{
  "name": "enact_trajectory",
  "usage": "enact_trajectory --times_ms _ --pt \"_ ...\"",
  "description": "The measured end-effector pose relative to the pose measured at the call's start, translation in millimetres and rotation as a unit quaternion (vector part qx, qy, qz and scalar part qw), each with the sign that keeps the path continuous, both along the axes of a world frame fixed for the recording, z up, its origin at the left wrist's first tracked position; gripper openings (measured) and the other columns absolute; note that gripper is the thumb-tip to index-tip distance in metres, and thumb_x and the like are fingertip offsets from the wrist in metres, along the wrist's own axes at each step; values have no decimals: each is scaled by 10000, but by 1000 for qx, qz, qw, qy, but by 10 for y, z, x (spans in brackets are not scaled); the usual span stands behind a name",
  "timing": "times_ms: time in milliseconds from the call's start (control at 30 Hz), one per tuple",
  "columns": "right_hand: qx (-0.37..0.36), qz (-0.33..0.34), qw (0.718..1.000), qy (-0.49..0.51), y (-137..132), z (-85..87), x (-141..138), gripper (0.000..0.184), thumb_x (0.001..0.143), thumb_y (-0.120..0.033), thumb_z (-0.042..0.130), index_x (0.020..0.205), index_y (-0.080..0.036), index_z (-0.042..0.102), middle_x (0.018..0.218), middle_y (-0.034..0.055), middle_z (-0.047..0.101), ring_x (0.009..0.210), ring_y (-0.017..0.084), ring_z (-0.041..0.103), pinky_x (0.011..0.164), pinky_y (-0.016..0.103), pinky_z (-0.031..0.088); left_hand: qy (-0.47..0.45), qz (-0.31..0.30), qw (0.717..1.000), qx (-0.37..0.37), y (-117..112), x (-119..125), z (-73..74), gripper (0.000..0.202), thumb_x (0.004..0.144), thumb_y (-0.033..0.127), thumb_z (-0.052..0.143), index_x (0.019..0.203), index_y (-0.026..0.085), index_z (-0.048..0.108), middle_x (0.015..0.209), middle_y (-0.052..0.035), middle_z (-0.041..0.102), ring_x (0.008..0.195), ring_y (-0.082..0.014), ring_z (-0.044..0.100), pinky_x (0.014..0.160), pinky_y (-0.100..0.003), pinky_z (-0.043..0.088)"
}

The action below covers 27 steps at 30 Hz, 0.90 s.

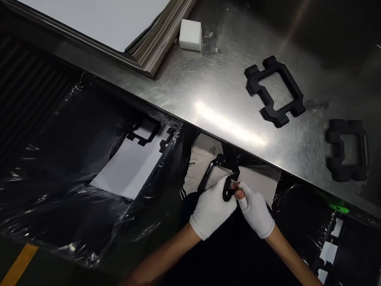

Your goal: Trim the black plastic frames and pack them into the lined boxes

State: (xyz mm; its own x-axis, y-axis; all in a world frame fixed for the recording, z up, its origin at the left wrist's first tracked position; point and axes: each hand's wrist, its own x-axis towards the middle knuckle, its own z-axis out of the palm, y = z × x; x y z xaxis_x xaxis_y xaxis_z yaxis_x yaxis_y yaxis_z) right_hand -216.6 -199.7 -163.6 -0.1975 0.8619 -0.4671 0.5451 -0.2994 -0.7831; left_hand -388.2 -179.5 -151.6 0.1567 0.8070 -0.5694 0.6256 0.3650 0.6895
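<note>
Both my hands wear white gloves and meet below the edge of a steel table (pixel 208 91), over my lap. My left hand (pixel 212 210) is closed round the near side of a black foam frame (pixel 218 174). My right hand (pixel 256 210) pinches the same frame at its near corner, bare fingertips showing through the glove. The frame tilts up toward the table edge. Two more black foam frames lie on the table: one (pixel 275 92) flat at centre right, another (pixel 347 150) nearer the right edge.
A stack of white and grey sheets (pixel 125 28) lies at the table's far left, with a white foam block (pixel 191 35) beside it. Below the table, black plastic bags (pixel 68 159) hold white sheets and black foam pieces (pixel 143 135). A yellow floor stripe (pixel 19 264) shows at bottom left.
</note>
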Motion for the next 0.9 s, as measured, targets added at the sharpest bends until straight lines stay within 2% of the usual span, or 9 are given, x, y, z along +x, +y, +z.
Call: enact_trajectory --times_ms 100,200,333,433,533,633,733,900 --pt "0 10 1000 5 -2 21 10 609 1111 -703 240 1094 -265 663 951 43 739 865 216 714 821 332 564 75 -28 996 43 -34 -9 -15 529 941 359 669 1456 293 568 1089 -34 831 1030 -280 801 894 -378 608" --pt "-2 8 1000 23 -2 32 12 541 1123 -661 296 1038 -263 652 926 33 731 854 203 706 820 321 560 103 -43 990 82 -54 -12 -31 575 954 399 663 1499 265 539 1048 -47 827 971 -271 804 892 -364 602" --pt "-2 -17 999 42 -10 11 15 498 1124 -642 338 1063 -265 658 960 35 748 874 205 715 834 326 560 123 -62 985 104 -56 8 -37 639 944 407 681 1533 219 523 1045 -80 821 955 -288 798 889 -377 599" --pt "4 -22 999 41 -6 -9 16 472 1133 -608 336 1024 -266 642 961 37 733 897 209 710 858 337 566 110 -60 988 87 -31 23 -20 619 947 398 687 1525 239 534 1063 -74 826 982 -289 797 915 -382 599" --pt "9 -8 999 36 15 -21 18 440 1137 -573 333 1022 -265 626 971 46 715 922 219 698 879 350 566 56 -56 996 47 -11 20 -19 592 949 339 675 1520 266 536 1159 -62 824 1076 -282 787 955 -383 603" --pt "-3 16 999 39 35 -32 32 412 1133 -548 361 972 -259 607 926 43 692 862 216 675 827 340 560 -1 -51 998 21 -20 5 -49 617 944 278 650 1545 243 519 1238 -70 809 1147 -267 772 992 -377 609" --pt "-22 25 998 54 41 -46 55 395 1123 -539 401 930 -253 592 883 36 683 807 206 658 784 324 550 -14 -49 999 14 -35 -1 -73 643 930 253 640 1560 232 510 1252 -70 802 1142 -252 773 991 -374 618" --pt "-48 -20 998 48 33 -68 67 384 1114 -537 429 960 -249 629 896 30 716 809 195 677 777 303 553 -7 -45 999 5 8 31 -48 616 892 210 658 1500 259 567 1236 -48 802 1130 -243 772 970 -359 625"
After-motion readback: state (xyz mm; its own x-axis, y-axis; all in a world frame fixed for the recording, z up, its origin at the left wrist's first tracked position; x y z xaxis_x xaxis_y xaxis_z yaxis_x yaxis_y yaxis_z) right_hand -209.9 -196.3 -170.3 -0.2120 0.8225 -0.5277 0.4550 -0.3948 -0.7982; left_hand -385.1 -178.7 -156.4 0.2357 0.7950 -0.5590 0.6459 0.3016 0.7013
